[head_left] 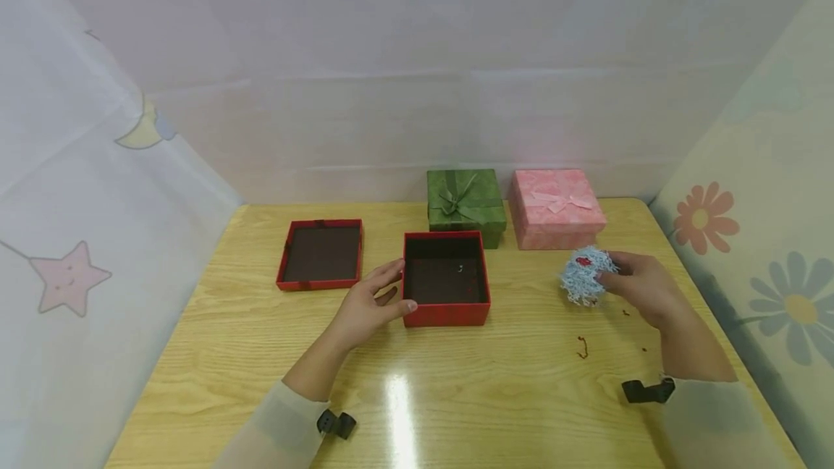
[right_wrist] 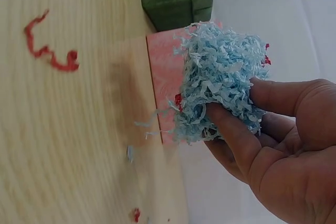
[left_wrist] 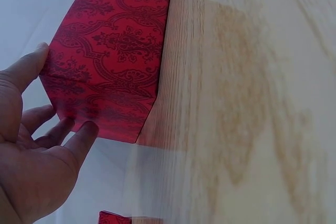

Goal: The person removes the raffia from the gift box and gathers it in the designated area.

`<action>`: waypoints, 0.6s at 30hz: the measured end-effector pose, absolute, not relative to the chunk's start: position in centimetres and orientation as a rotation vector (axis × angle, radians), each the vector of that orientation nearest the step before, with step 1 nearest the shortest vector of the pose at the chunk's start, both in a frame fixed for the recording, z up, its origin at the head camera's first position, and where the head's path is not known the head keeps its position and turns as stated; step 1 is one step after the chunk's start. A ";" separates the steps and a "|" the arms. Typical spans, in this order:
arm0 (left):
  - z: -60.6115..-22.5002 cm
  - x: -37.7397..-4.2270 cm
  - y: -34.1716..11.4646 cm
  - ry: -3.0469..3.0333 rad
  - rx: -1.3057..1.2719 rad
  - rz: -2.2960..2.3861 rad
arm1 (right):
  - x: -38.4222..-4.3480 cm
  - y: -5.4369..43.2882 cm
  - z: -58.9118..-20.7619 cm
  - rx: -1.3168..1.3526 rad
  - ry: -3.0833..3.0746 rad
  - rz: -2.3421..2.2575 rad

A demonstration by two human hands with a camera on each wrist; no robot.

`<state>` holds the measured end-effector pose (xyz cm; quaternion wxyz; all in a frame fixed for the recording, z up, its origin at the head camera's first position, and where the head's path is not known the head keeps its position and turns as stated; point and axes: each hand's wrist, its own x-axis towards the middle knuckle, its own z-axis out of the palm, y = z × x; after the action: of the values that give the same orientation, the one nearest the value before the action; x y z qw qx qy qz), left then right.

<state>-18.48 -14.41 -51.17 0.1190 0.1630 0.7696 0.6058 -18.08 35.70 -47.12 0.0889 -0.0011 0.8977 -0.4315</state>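
My left hand [head_left: 368, 307] touches the left side and front left rim of a red patterned gift box [head_left: 446, 315], which stands with its top off. Its thumb lies at the front corner and the other fingers reach along the side. In the left wrist view the red box [left_wrist: 115, 45] shows its dark scroll pattern. A few tiny scraps lie on its dark inner floor. My right hand [head_left: 641, 284] pinches a clump of light blue shredded paper [head_left: 582, 277] with red bits in it, above the table's right side. Thumb and fingers press into the shredded paper [right_wrist: 223, 72].
The red box's lid [head_left: 323, 255] lies upside down at the left. At the back stand a green gift box [head_left: 469, 219] and a pink gift box [head_left: 557, 219], each with a bow. Red paper shreds [head_left: 583, 347] are scattered on the wooden table [head_left: 508, 396] at the right.
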 end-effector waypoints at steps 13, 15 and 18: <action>-51.2 -18.4 -14.5 2.246 0.468 1.779 | -17.2 38.6 -48.8 0.105 2.686 -1.253; -51.2 -18.4 -14.4 2.247 0.473 1.778 | -17.1 39.0 -49.1 0.117 2.690 -1.247; -51.1 -18.3 -14.4 2.248 0.478 1.776 | -16.9 39.5 -49.5 0.142 2.695 -1.240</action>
<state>-18.34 -14.44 -51.14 0.1183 0.1635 0.7685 0.6071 -16.88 39.51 -49.54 0.0858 0.0476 0.9040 -0.4160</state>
